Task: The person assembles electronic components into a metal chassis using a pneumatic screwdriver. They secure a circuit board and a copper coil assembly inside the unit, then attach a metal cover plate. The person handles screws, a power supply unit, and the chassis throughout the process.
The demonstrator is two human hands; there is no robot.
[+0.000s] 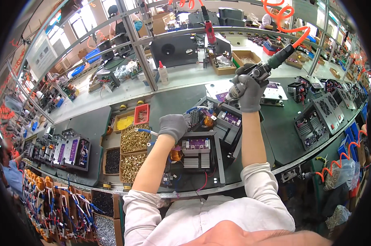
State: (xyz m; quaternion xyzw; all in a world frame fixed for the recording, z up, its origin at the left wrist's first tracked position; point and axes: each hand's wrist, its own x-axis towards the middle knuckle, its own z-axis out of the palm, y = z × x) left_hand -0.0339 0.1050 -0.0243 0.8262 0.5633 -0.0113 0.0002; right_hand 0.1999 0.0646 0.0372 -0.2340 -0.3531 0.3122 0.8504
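Observation:
My right hand (250, 94), in a grey glove, is wrapped around a pneumatic screwdriver (259, 73). An orange coiled hose runs up from its back end, and its tip slants down to the left over an open electronics chassis (230, 119) with a purple circuit board. My left hand (174, 126), also gloved, is closed at the chassis's left side beside a blue-and-white cable (198, 108) and a copper coil (209, 120). What its fingers grip is hidden. Nearer to me lies a second chassis (195, 153) with grey heat sinks, a purple board and loose wires.
Left of me are bins of brass fasteners (134, 138), a bin of black screws (111, 160) and a red tray (142, 113). More chassis units (72, 151) stand at both sides. A red screwdriver (210, 33) hangs overhead. A white bottle (163, 74) stands behind the bench.

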